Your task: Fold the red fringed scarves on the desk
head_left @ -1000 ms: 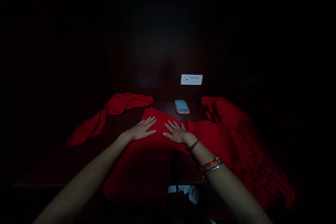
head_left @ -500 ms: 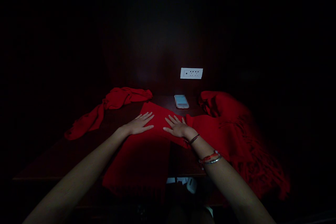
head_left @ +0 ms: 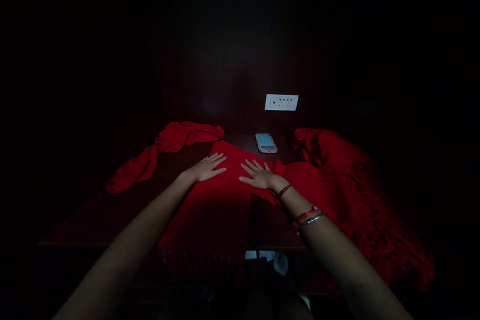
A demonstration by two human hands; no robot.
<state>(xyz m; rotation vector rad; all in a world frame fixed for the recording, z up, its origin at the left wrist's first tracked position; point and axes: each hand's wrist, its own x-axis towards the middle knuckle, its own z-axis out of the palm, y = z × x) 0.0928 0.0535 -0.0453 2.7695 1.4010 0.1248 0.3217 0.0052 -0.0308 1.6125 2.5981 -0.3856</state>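
Observation:
A red fringed scarf (head_left: 213, 215) lies flat and folded at an angle on the dark table, its fringe hanging over the front edge. My left hand (head_left: 207, 168) rests flat on the scarf's left side near the fold, fingers spread. On the other side of the fold, my right hand (head_left: 258, 175) presses palm down with spread fingers, a dark band and bracelets on its arm. Close beside it, a heap of red fringed cloth (head_left: 330, 155) covers the right of the table; whether it joins the scarf I cannot tell.
Another crumpled red cloth (head_left: 174, 137) lies at the back left. A phone (head_left: 266, 143) lies behind the scarf, below a white wall socket (head_left: 281, 102). The front edge of the dark table (head_left: 82, 230) is in view, with pale objects (head_left: 280, 263) beneath it. Surroundings are very dark.
The whole view has shifted slightly, with things appearing farther right and a little higher. Both hands stay flat on the scarf in nearly the same place.

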